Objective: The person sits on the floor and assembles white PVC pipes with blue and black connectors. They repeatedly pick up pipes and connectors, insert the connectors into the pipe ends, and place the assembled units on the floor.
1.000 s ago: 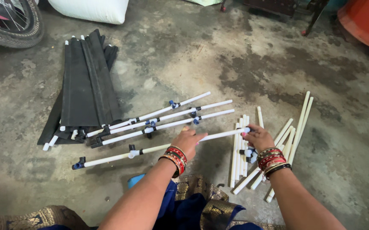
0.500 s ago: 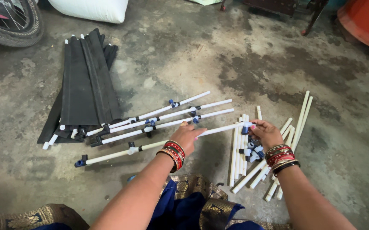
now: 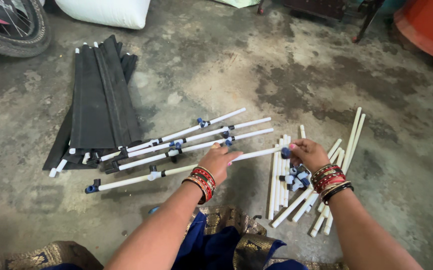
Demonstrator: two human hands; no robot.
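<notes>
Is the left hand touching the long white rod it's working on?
Touching. The head view shows the left hand with its fingers resting on the long white rod; no gap shows between them.

Left hand (image 3: 220,161) curled, palm down; right hand (image 3: 308,154) pinching (wrists bangled).

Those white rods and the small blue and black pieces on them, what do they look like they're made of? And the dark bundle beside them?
White rods: likely plastic pipe, smooth, matte, uniform.
Blue and black pieces: probably moulded plastic fittings; too small to be sure.
Dark bundle: seemingly black fabric, dull, folded in flat strips over white rod ends.
Left hand and right hand hold one rod.
</notes>
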